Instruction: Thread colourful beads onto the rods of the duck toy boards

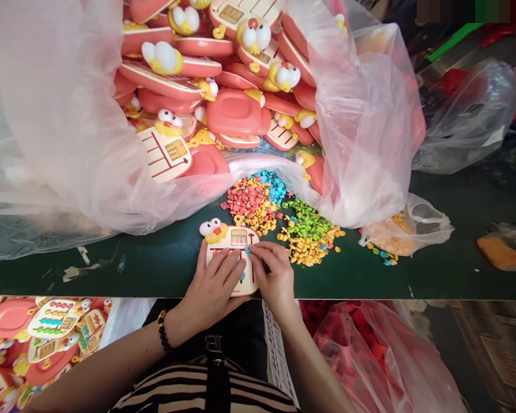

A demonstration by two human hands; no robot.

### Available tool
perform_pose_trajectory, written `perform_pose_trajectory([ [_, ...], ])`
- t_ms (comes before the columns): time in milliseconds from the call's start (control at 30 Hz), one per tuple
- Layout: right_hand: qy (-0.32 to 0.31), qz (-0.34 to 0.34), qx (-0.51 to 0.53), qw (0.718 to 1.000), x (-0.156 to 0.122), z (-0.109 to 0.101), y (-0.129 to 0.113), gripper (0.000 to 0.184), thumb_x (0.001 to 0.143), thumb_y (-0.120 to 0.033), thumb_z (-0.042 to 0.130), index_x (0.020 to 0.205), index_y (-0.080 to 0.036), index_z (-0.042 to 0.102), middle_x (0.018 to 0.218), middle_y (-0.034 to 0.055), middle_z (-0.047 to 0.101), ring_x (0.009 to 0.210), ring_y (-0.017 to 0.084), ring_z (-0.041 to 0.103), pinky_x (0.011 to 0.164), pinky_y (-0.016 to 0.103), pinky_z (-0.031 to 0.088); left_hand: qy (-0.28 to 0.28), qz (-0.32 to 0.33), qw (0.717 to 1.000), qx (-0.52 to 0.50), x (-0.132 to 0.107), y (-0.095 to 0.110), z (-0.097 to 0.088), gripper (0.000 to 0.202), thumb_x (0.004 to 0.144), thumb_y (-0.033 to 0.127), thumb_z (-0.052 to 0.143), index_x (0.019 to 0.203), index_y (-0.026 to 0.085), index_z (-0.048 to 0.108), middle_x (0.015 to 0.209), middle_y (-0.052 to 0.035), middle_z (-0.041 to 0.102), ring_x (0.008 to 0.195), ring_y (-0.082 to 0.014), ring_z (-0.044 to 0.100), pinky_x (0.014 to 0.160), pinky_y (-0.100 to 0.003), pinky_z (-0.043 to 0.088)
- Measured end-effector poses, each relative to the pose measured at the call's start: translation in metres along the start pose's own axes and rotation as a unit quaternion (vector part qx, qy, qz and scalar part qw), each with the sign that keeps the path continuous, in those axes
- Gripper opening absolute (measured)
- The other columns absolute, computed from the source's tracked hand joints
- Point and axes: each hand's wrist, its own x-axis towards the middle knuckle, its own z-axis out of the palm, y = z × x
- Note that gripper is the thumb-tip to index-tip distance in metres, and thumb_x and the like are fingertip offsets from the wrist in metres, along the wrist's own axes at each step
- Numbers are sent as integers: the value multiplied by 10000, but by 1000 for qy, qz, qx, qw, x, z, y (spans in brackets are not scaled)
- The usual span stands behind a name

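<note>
A cream and pink toy board [239, 236] with a yellow, big-eyed duck head lies at the front edge of the green table. Across its face spreads my left hand [218, 275], fingers over the slots, keeping the board in place. My right hand [273, 272] pinches a small blue plastic piece [247, 250] at the board's upper right slots. Another blue piece [242, 276] sits lower on the board, partly behind my left fingers. Just beyond are heaps of small pieces: pink [247, 198], blue [275, 186], green [307, 218] and yellow [307, 250].
A big clear plastic bag [361, 126] full of similar duck boards [238, 112] stands behind the heaps. A smaller bag [406, 229] of yellow pieces lies to the right. Below the table at left are boards with coloured pieces [54, 318]; at right, a bag with red items [361, 350].
</note>
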Motion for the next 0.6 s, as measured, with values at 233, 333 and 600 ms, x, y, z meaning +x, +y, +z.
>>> perform_pose_trajectory([
  [233, 26, 33, -29, 999, 26, -22, 30, 247, 921, -257, 516, 1052, -259, 725, 992, 79, 700, 940, 226, 641, 850, 402, 539, -11, -5, 1000, -8, 2, 0, -3, 494, 866, 473, 573, 1215, 123, 573, 1359, -183, 538, 1215, -302, 492, 1149, -623, 185],
  [333, 44, 59, -132, 989, 55, -43, 67, 255, 911, -239, 498, 979, -204, 742, 957, 101, 712, 916, 255, 645, 854, 431, 524, -19, -1, 1000, -9, 3, 0, -4, 532, 869, 493, 561, 1264, 138, 548, 1401, -149, 517, 1196, -296, 497, 1156, -620, 158],
  [600, -165, 19, -284, 944, 88, -52, 93, 235, 845, -147, 547, 971, -211, 735, 932, 93, 721, 891, 272, 639, 753, 376, 516, -10, -5, 1000, 7, 4, 1, -2, 540, 843, 512, 591, 1262, 173, 571, 1385, -140, 536, 1177, -293, 503, 1152, -617, 165],
])
